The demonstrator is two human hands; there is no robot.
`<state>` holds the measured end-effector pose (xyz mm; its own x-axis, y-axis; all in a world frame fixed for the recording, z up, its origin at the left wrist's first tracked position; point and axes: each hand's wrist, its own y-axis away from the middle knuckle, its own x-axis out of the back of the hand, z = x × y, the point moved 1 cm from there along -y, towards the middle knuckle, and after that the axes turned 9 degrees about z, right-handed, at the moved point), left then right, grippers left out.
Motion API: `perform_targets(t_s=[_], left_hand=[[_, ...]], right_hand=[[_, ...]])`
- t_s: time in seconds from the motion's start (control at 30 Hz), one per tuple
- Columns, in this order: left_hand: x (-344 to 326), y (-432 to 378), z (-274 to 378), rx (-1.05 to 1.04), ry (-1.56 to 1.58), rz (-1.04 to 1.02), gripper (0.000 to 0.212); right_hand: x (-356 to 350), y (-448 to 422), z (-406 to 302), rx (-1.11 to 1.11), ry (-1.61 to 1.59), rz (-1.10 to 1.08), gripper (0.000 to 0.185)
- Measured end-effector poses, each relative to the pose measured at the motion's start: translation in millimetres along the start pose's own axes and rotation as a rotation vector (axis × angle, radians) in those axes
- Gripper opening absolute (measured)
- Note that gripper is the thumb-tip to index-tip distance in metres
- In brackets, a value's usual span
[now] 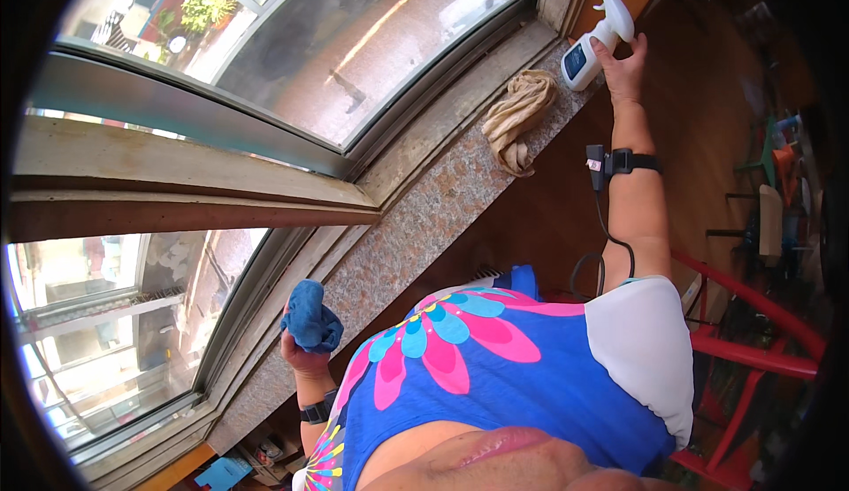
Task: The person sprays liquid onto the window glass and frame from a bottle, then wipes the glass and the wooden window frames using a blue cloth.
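My right hand [623,70] is around the neck and upper body of a white trigger spray bottle [584,66], with the thumb on the near side. The bottle bears a dark label and is at the far end of a speckled granite window sill [424,219]; whether its base touches the stone I cannot tell. Crumpled in my left hand [306,360] is a blue cloth [312,318], held up by the window at the lower left. A twisted beige cloth [521,119] lies on the sill beside the bottle, its end hanging over the edge.
Two sliding windows [371,60] with metal frames run along the sill, parted by a worn post [192,166]. A red metal frame [749,351] stands at the right. A black cable [600,239] hangs from a strapped device on my right forearm.
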<state>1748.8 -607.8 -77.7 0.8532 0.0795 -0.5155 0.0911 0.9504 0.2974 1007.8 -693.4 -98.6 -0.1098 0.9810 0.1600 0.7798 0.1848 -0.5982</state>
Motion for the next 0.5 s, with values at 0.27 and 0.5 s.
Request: perform_targets(t_s=[0.27, 0.5], left_hand=[[-18, 18, 8, -0.037, 0.012, 0.1, 0.064], [11, 13, 27, -0.022, 0.207, -0.027, 0.069]], right_hand=[[-25, -37, -15, -0.191, -0.389, -0.373, 0.06], [29, -1, -186, -0.01, -0.364, -0.536, 0.057]])
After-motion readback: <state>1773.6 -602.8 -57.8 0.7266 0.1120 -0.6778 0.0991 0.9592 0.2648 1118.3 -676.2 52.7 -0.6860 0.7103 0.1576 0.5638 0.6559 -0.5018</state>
